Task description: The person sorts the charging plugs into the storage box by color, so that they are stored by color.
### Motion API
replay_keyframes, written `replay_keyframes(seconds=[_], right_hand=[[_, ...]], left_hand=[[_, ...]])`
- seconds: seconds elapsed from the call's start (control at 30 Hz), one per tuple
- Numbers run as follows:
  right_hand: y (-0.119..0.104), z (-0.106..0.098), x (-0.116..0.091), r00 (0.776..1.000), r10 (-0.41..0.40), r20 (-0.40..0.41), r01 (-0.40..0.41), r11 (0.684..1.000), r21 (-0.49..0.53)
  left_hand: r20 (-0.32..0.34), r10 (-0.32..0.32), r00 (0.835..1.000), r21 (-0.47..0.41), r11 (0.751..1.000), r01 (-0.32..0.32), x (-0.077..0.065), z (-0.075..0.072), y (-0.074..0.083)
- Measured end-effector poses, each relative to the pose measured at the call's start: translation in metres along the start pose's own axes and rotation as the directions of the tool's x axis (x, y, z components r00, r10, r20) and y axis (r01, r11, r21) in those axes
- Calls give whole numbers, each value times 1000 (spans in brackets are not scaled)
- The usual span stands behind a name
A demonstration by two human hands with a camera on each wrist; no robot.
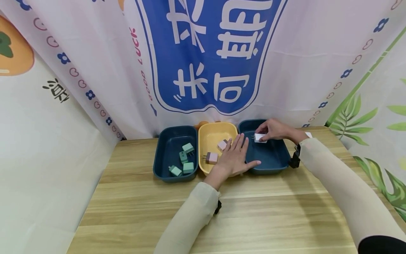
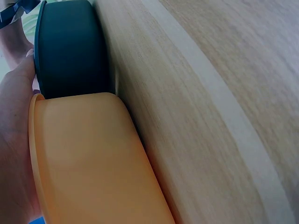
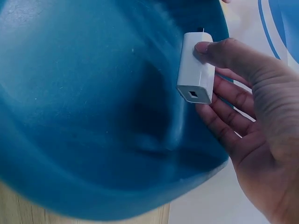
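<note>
My right hand (image 1: 276,129) pinches a white charger plug (image 1: 260,138) between thumb and fingers, over the right dark blue bin (image 1: 268,160). In the right wrist view the plug (image 3: 196,70) shows its USB port end, with a dark shadow on the bin floor. My left hand (image 1: 234,158) lies with fingers spread across the neighbouring rims of the yellow bin (image 1: 219,126) and the right blue bin. Two pink-and-brown plugs, one of them a pink plug (image 1: 211,158), sit in the yellow bin, the other partly behind my left fingers.
The left dark blue bin (image 1: 172,139) holds several green plugs (image 1: 188,167). All three bins stand side by side at the back of the wooden table (image 1: 253,211), against a printed curtain (image 1: 301,70). A small white object (image 1: 308,134) shows behind my right wrist.
</note>
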State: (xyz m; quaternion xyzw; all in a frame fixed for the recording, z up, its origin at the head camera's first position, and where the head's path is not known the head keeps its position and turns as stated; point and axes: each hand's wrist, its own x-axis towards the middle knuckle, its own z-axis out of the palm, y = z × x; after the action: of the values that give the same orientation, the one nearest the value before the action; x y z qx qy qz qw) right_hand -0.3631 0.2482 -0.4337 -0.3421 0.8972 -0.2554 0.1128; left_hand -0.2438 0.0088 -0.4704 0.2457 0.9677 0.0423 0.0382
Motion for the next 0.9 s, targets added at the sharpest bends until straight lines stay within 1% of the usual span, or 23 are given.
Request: replay_keyframes(seconds=[0.17,0.4,0.57,0.73,0.9], right_hand=[[2,1,1,1000,19,-3,-19,1000,1],[3,1,0,999,30,-18,-30,999,32],[3,-4,-4,999,24,-49,-22,999,38],[4,-9,-9,998,5,-66,-2,999,50],[3,-13,-15,997,19,-72,-15,998,58]], left_hand=[[14,-3,1000,-3,1000,3,2,2,-1],[12,7,1000,-11,1000,-7,7,7,-2],[3,10,1000,-2,1000,-10,5,3,0],[8,8,1000,-6,1000,-8,1,-1,1],[-1,11,1000,-21,1000,-11,-1,-2,0]])
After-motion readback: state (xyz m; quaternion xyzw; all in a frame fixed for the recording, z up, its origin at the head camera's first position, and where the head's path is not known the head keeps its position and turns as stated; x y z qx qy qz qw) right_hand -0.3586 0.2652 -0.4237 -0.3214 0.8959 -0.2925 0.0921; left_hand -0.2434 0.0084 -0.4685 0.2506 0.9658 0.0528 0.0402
